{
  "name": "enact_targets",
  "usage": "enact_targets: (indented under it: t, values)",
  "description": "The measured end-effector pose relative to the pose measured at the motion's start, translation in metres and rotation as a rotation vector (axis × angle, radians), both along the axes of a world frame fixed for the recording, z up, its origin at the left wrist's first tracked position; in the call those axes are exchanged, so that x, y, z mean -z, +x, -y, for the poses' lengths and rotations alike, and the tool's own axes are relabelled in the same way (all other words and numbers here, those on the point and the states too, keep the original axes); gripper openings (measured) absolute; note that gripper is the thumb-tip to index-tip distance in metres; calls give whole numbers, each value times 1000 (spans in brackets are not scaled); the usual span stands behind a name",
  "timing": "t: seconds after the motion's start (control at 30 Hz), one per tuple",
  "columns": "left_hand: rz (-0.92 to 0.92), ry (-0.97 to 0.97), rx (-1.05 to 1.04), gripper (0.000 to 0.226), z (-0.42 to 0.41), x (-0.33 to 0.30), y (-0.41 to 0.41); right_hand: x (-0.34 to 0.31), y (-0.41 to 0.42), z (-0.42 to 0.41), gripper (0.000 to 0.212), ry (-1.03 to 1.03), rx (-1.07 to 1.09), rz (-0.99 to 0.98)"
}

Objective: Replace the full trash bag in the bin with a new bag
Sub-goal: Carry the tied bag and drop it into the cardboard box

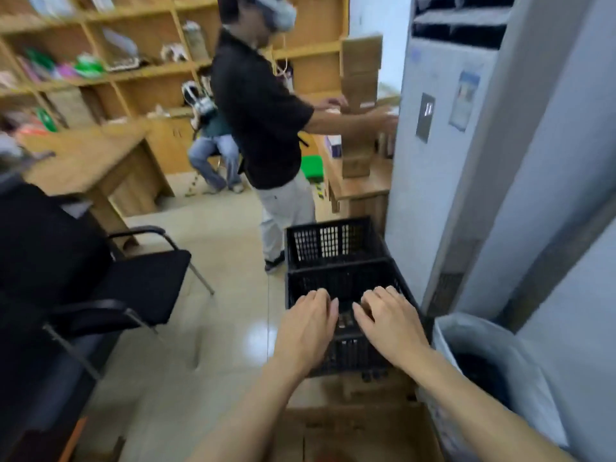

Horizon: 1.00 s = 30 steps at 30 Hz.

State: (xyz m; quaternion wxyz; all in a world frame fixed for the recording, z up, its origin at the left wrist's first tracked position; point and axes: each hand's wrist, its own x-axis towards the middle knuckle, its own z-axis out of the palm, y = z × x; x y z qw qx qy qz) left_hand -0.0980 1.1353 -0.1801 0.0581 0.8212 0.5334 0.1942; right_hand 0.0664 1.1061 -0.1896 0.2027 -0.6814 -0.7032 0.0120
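**Hands over the crate, bin waiting at the right**

While both hands hover out in front, nothing that belongs to the bag change is in either of them. The left hand (pixel 308 323) is spread palm down, fingers loosely extended, over the near part of a black slatted crate (pixel 336 258) on the floor; the right hand (pixel 388 320) sits just beside it in the same open, flat pose. Whether the fingertips touch the crate's rim or only float above it cannot be told, since the view is blurred by motion. Neither hand grips anything.

The bin (pixel 480 355) stands at the near right, against the foot of a tall grey cabinet unit (pixel 443 145). A pale, translucent bag (pixel 465 328) is folded over its rim, and the inside looks dark; how full it is cannot be read from here. No loose or rolled fresh bag shows anywhere in view.

Judging from this, the task looks to be at its very start, or at least at a point where the liner on the bin has not been lifted out: the bag sits draped on the rim, untied. If that liner is the full one, gathering it, pulling it free and fitting a new one all remain. A flattened cardboard box (pixel 353 428) lies on the floor near the bin, and another person (pixel 263 105) stands far off, handling stacked boxes.
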Motion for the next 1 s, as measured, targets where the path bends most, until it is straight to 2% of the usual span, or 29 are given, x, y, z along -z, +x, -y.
enact_targets:
  t: [0.17,0.37,0.63,0.73,1.0]
  values:
    - [23,176,71,32,-7,-122,23,-124,33,1,30,68,34,18]
    - [-49,351,146,37,15,-210,71,-208,78,47,39,141,98,125]
    - [-60,411,336,37,64,-249,156,-243,137,131,44,209,272,195]
    - [-14,423,427,37,84,-259,182,-255,154,163,44,210,358,190]
    - [61,363,653,42,145,-250,234,-248,170,274,42,201,652,188]
